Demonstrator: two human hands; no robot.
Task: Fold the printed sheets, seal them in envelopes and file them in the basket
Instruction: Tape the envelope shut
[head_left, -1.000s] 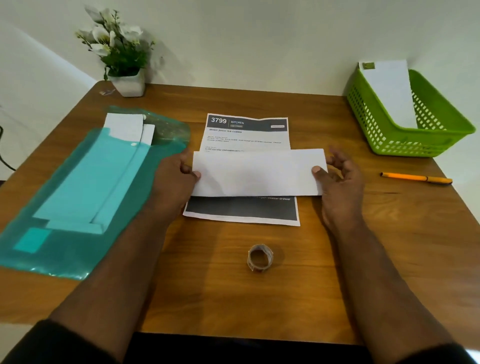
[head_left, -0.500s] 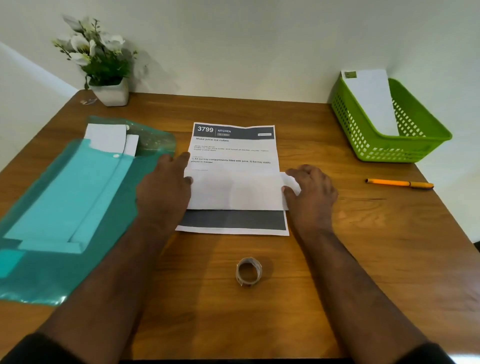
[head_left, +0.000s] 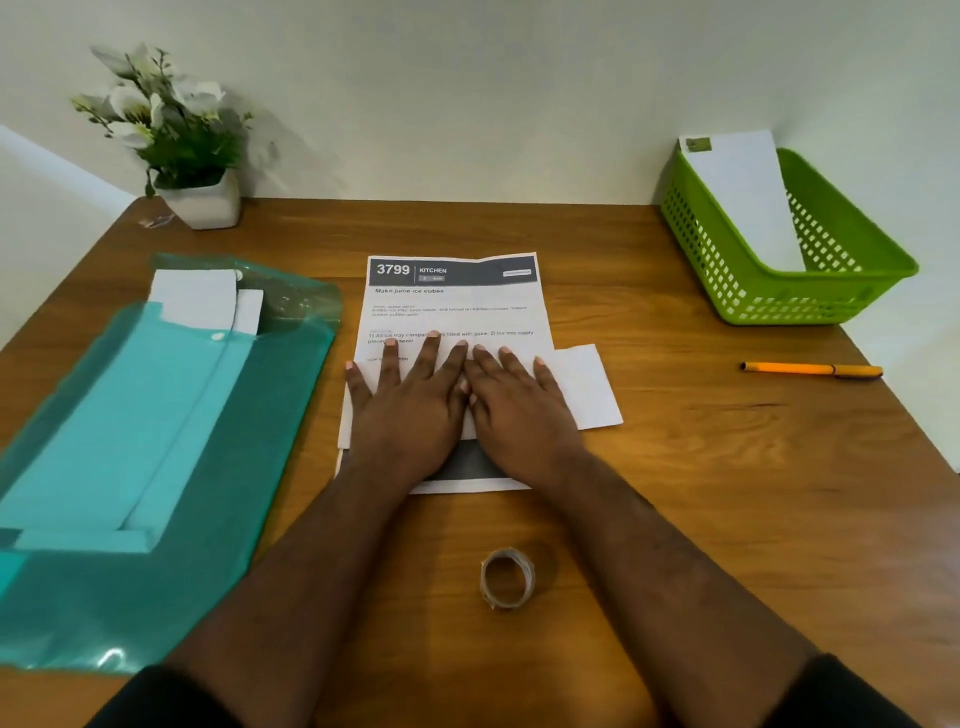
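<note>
hands lie flat side by side on the printed sheet (head_left: 457, 312) at the middle of the wooden surface (head_left: 727, 493): the left hand (head_left: 408, 410) and the right hand (head_left: 519, 410) both have straight, spread fingers pressing down and grip nothing. the sheet's near part is folded up over its middle, and the palms rest on that fold. a white envelope (head_left: 587, 387) sticks out from under the right hand, past the sheet's right edge. the sheet's dark near band shows between the wrists, its near edge well back from the surface's near edge.

left of the sheet lies a teal plastic folder (head_left: 156, 467) with white envelopes (head_left: 197, 299) showing at its far end; its right edge runs just beside the sheet. a tape roll (head_left: 508, 578) stands near, between the forearms. an orange pen (head_left: 810, 370) lies to the right with bare wood round it. the green basket (head_left: 831, 291) sits at the far right corner, one envelope leaning inside it. a potted plant (head_left: 182, 156) stands far left.
</note>
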